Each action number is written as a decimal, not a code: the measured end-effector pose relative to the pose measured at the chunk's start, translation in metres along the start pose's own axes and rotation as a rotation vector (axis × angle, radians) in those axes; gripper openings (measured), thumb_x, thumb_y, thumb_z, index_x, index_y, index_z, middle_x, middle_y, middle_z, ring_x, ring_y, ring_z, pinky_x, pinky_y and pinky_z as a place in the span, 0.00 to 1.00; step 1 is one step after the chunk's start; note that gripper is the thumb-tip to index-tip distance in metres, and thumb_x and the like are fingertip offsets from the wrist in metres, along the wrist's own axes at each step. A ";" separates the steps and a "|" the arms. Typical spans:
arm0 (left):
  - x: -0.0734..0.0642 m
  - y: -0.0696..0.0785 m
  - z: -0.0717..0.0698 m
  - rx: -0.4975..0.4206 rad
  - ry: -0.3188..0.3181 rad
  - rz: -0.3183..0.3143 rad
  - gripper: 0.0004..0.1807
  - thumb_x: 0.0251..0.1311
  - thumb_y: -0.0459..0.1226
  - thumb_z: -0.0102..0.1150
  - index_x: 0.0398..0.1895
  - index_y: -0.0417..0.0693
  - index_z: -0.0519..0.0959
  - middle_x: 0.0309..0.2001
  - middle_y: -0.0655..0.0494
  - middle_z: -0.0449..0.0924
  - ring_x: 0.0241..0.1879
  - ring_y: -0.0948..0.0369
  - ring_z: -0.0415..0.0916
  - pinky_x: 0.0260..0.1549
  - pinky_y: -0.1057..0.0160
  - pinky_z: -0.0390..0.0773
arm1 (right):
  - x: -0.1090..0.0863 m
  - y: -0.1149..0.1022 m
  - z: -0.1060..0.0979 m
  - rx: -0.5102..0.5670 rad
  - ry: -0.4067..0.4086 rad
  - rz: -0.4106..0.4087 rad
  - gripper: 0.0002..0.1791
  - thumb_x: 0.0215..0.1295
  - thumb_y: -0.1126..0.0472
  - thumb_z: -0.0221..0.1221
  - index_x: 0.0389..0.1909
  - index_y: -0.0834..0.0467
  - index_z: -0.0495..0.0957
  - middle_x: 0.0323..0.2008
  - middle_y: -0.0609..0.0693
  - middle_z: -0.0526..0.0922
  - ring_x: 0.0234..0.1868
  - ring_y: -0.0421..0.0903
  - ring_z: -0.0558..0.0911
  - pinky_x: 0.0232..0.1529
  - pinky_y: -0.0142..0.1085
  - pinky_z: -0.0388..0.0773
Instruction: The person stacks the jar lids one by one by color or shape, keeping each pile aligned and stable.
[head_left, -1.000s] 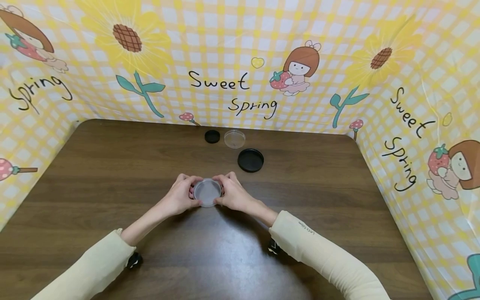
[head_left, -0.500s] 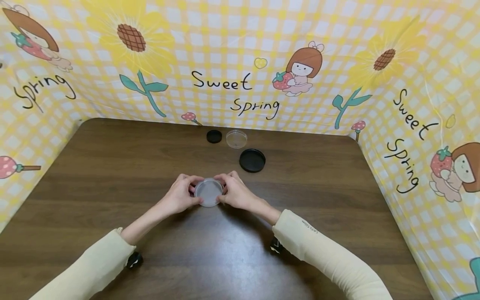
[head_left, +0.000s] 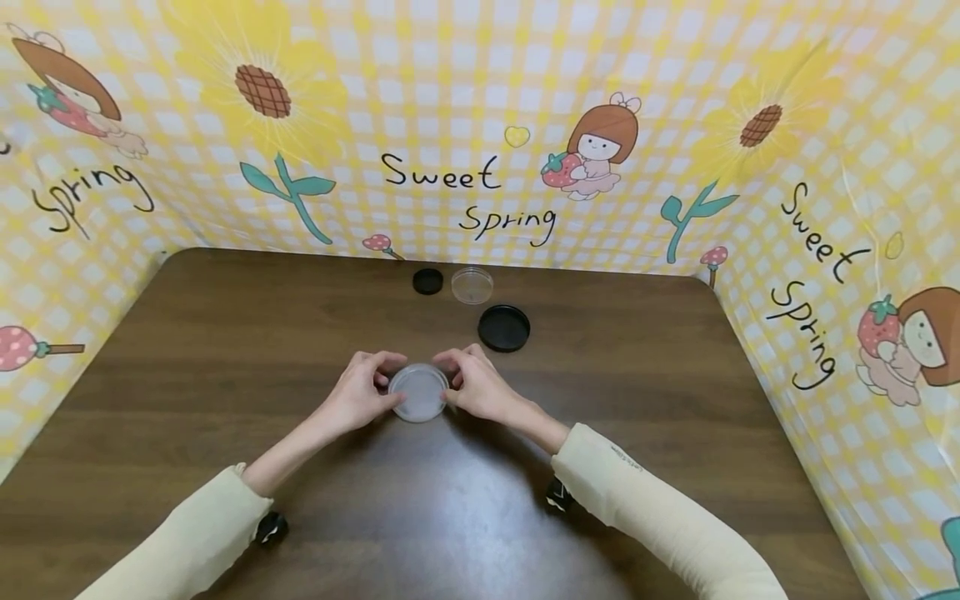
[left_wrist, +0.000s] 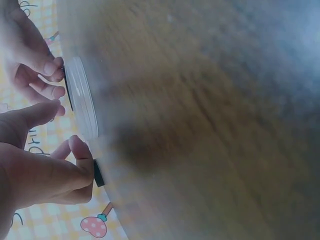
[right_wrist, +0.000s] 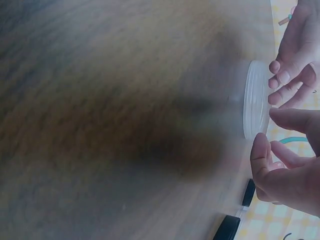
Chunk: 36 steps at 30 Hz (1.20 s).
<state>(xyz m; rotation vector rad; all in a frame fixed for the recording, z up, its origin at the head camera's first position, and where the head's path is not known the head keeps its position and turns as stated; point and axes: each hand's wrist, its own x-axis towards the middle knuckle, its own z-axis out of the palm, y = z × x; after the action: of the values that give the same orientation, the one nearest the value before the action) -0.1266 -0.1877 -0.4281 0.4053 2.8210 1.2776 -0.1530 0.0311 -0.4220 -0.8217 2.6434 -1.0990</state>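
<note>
A clear round petri dish (head_left: 420, 393) lies flat on the brown wooden table (head_left: 322, 308), between my two hands. My left hand (head_left: 363, 390) is at its left side, thumb and fingers spread around the rim. On the other side, my right hand (head_left: 480, 387) has its fingers loosely bent and parted. The left thumb tip overlaps the rim in the head view. In the left wrist view the dish (left_wrist: 82, 97) stands on the table with the fingertips just off its edge; the right wrist view shows the dish (right_wrist: 255, 100) likewise, fingertips close by.
Behind the hands lie a large black round lid (head_left: 504, 328), a clear shallow dish (head_left: 472, 286) and a small black round lid (head_left: 427, 282). A yellow checked cloth (head_left: 450, 108) hangs along the back and sides of the table.
Both hands held the petri dish by its sides earlier; now their fingers have loosened and spread away from its rim. The dish stays in nearly the same place. The head view has tilted slightly.
</note>
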 end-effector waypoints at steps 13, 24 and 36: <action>0.011 0.000 0.004 -0.060 0.035 -0.026 0.28 0.50 0.27 0.68 0.57 0.33 0.72 0.45 0.37 0.68 0.40 0.49 0.68 0.36 0.62 0.75 | 0.002 0.011 -0.023 0.046 0.014 0.028 0.25 0.56 0.71 0.66 0.57 0.65 0.74 0.46 0.60 0.68 0.40 0.49 0.79 0.40 0.30 0.78; 0.034 0.001 0.000 -0.113 -0.049 -0.093 0.29 0.55 0.29 0.65 0.60 0.30 0.68 0.47 0.35 0.67 0.43 0.47 0.66 0.41 0.57 0.68 | 0.004 0.028 -0.042 0.086 0.075 0.045 0.24 0.57 0.73 0.64 0.56 0.66 0.74 0.46 0.61 0.71 0.41 0.52 0.78 0.42 0.33 0.78; 0.065 -0.002 -0.002 -0.177 -0.128 -0.151 0.32 0.60 0.32 0.61 0.66 0.34 0.63 0.54 0.34 0.63 0.49 0.46 0.66 0.50 0.51 0.68 | 0.029 0.050 -0.079 0.059 0.162 0.093 0.23 0.58 0.73 0.63 0.56 0.68 0.74 0.48 0.65 0.70 0.45 0.57 0.79 0.46 0.41 0.78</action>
<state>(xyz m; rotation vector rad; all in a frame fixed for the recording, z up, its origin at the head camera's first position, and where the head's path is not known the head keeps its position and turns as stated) -0.1900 -0.1747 -0.4229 0.2533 2.5539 1.4001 -0.2261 0.0924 -0.3987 -0.6157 2.7327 -1.2617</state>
